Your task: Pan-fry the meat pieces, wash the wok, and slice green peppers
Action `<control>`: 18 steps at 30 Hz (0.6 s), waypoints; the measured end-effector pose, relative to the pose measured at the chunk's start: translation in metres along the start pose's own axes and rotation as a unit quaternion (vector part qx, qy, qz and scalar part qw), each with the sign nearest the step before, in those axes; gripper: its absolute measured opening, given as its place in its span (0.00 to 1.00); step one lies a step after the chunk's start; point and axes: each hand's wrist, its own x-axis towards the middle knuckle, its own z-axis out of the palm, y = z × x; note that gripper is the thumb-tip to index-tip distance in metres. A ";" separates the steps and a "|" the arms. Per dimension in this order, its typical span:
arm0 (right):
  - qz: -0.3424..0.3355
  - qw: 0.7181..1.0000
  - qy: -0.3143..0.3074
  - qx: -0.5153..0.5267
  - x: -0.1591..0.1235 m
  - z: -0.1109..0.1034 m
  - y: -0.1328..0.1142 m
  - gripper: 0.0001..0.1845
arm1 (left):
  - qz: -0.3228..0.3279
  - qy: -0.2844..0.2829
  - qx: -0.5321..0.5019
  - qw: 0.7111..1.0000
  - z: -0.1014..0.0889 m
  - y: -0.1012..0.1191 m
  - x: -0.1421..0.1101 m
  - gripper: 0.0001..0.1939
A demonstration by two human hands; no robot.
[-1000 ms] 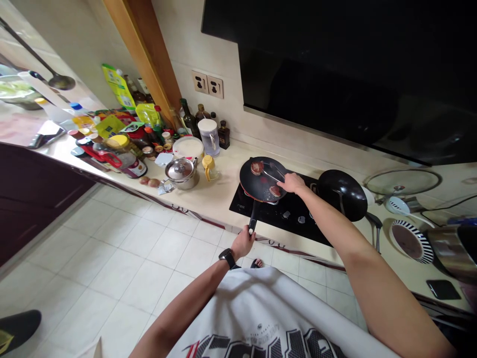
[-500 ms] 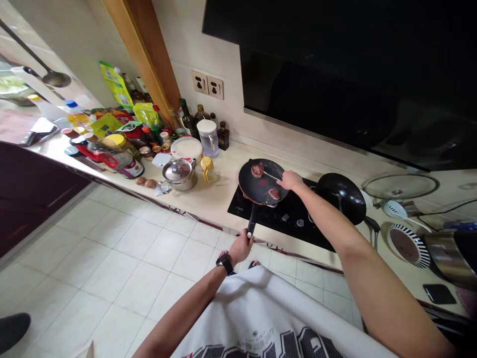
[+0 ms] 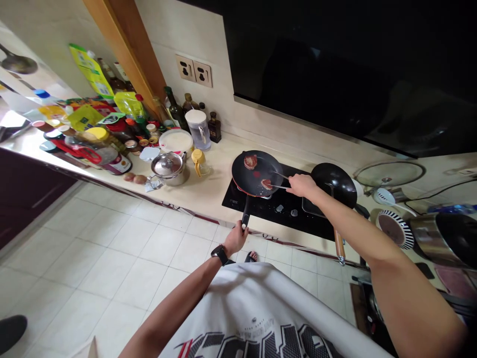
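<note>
My left hand (image 3: 236, 237) is wrapped around the black handle (image 3: 246, 211) of a frying pan (image 3: 246, 183) on the cooktop. Over the pan's right edge, my right hand (image 3: 302, 185) grips thin metal tongs (image 3: 280, 186), their two prongs apart. One prong reaches the smaller piece of meat (image 3: 266, 184) at the pan's lower right; whether the tongs pinch it I cannot tell. A larger browned piece of meat (image 3: 250, 161) lies at the upper left of the pan, away from the tongs.
Right of the pan, a black wok (image 3: 333, 181) sits on the black cooktop (image 3: 257, 210). A lidded steel pot (image 3: 169, 169), a yellow-topped jug (image 3: 199, 161) and a water pitcher (image 3: 198, 130) stand to the left, near several bottles. A dark range hood (image 3: 335, 64) overhangs the back.
My right hand and the tongs have moved from the larger piece of meat to the smaller one at lower right. My left hand stays on the pan handle. The view has shifted slightly.
</note>
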 end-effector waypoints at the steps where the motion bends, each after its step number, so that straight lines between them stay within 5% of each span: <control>1: 0.003 1.000 0.012 0.005 0.001 0.000 -0.001 0.24 | -0.003 -0.002 0.001 1.000 0.000 0.000 0.000 0.07; 11: -0.009 0.999 -0.011 -0.046 -0.016 -0.011 0.000 0.15 | -0.003 0.009 -0.009 1.000 0.000 0.001 -0.002 0.08; 18: -0.023 0.995 0.055 -0.078 -0.011 -0.019 -0.010 0.32 | 0.002 0.004 -0.016 1.000 0.000 0.002 -0.001 0.07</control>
